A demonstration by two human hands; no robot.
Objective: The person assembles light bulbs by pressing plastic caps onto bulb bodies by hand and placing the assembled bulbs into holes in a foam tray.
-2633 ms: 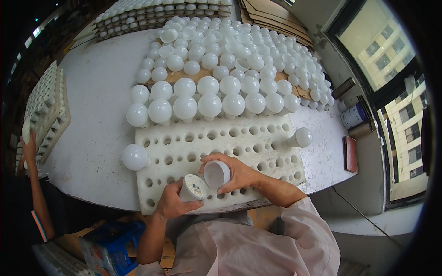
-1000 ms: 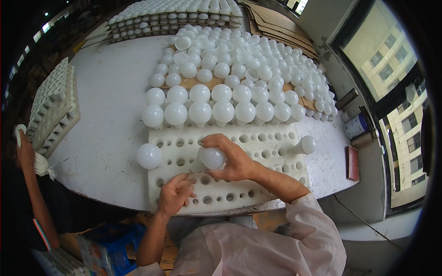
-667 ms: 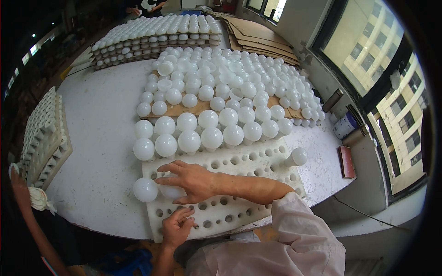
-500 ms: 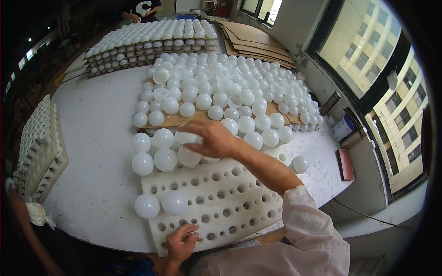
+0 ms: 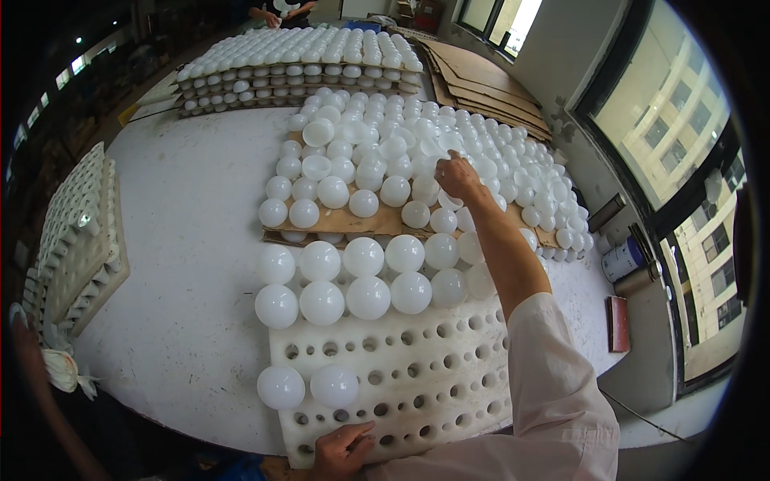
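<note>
My right hand (image 5: 459,175) reaches over a crowded layer of white, hollow, round bulb covers (image 5: 333,192). Its fingers are bent in against one of those covers, and part of the grip is hidden among the neighbours. Nearer me lies a white foam tray (image 5: 321,369) with rows of large and small holes. Two full rows of white covers (image 5: 320,301) stand along its far part, and two more covers (image 5: 334,386) sit at its left side. At the tray's near edge rests my left hand (image 5: 343,449), empty, with the fingers loosely apart.
Stacked layers of covers (image 5: 305,52) stand at the back, beside cardboard sheets (image 5: 485,80). More foam trays (image 5: 76,232) lean at the left. By the window are a pail (image 5: 622,260) and a dark red box (image 5: 618,325). Another person's hands (image 5: 277,16) show at the far edge.
My right hand has moved from the covers on the tray to the crowded layer beyond. Covers it hid in the tray's rows now show. My left hand stays by the near edge. The view has shifted.
</note>
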